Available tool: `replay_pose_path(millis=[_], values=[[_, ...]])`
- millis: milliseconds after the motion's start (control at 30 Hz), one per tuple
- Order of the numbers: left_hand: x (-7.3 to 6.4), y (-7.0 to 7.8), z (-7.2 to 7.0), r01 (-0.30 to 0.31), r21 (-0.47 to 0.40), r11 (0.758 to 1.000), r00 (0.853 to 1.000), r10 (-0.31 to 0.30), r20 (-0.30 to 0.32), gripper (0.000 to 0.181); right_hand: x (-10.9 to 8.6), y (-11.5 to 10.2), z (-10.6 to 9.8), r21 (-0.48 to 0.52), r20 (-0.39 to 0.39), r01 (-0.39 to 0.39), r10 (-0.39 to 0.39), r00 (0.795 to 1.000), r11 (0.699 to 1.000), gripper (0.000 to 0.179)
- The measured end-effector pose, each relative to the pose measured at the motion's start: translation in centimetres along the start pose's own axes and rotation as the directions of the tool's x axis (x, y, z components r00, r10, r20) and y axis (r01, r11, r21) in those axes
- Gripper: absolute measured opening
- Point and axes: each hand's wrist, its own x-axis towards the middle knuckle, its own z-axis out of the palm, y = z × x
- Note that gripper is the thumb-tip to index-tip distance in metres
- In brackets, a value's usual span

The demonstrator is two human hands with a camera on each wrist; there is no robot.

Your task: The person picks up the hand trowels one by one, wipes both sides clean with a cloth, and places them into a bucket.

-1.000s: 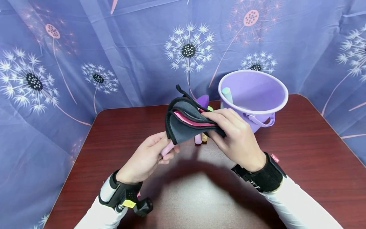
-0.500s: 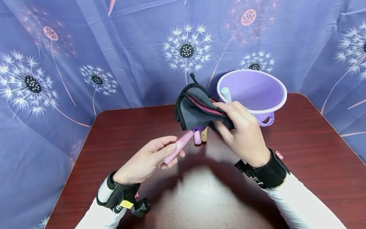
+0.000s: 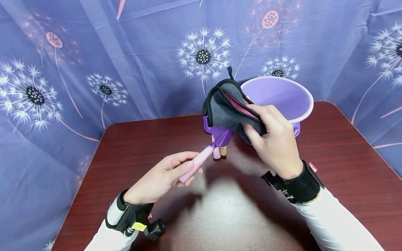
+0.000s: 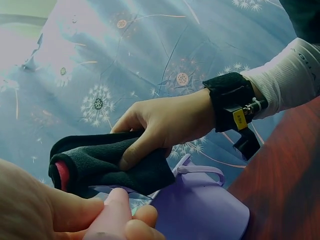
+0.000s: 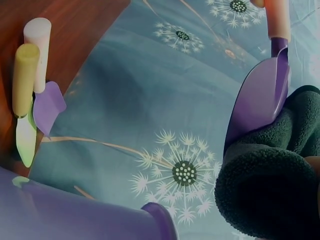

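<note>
My left hand point(image 3: 166, 176) pinches the pink handle of a garden trowel point(image 3: 202, 157), whose purple blade points up and to the right. My right hand point(image 3: 276, 139) grips a bunched, dark grey fleecy cloth point(image 3: 224, 108) with black edging, a hanging loop and a pink underside. In the right wrist view, the cloth point(image 5: 270, 185) covers the tip of the purple blade point(image 5: 257, 97), and the rest of the blade shows. Seen from the left wrist, the right thumb presses on the folded cloth point(image 4: 95, 162).
A purple bucket point(image 3: 282, 96) stands at the back right. Behind the trowel lie a pink-handled tool point(image 5: 37, 52) with a purple head and a tan-handled tool point(image 5: 25, 80) with a green blade. A patterned blue curtain point(image 3: 141, 69) hangs behind the table point(image 3: 125, 150).
The cloth has moved up and right with my right hand, baring the trowel's handle and much of its blade. My left hand has shifted only slightly.
</note>
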Motion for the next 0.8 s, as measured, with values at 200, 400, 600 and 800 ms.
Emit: replay_pose_path(millis=[200,400,600,800], values=[[-0.13,0.06,-0.04,0.000,0.036,0.999,1.000,0.000,-0.009,0.025,0.11,0.10,-0.26,-0.002,-0.038,-0.033,0.033,0.999,0.999,0.031],[-0.19,0.00,-0.03,-0.020,0.007,1.000,1.000,0.020,-0.007,0.025,0.21,0.27,-0.39,-0.027,-0.076,-0.081,0.079,0.994,0.996,0.031],[-0.23,-0.20,0.03,0.000,-0.019,1.000,0.999,-0.001,-0.039,0.030,0.15,0.27,-0.36,-0.054,-0.092,-0.109,0.104,0.990,0.993,0.030],[-0.14,-0.42,0.06,-0.014,-0.063,0.998,0.999,0.011,-0.049,0.032,-0.12,0.09,-0.28,-0.107,-0.051,-0.036,0.031,0.998,0.994,0.034]])
